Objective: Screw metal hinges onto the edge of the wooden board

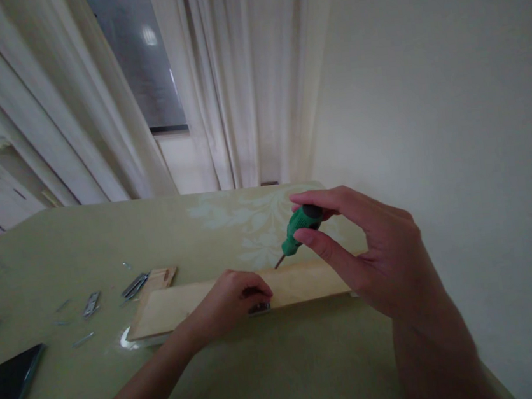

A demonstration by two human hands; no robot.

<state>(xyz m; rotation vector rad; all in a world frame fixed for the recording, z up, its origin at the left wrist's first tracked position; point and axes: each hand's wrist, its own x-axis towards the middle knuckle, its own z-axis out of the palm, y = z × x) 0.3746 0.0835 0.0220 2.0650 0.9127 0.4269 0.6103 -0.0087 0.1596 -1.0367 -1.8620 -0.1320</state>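
Note:
A long pale wooden board (299, 283) lies across the green table (277, 377). My left hand (232, 299) rests on the board's near edge, fingers curled over a small metal hinge (259, 308). My right hand (373, 258) grips a green-handled screwdriver (300, 227) between thumb and fingers, its tip pointing down toward the board just right of my left hand.
A second small wooden piece (162, 276) with a metal hinge (135, 285) lies behind the board's left end. Loose metal hinges and screws (90, 304) are scattered at left. A dark phone (6, 389) lies at the table's near left. Curtains and a wall stand behind.

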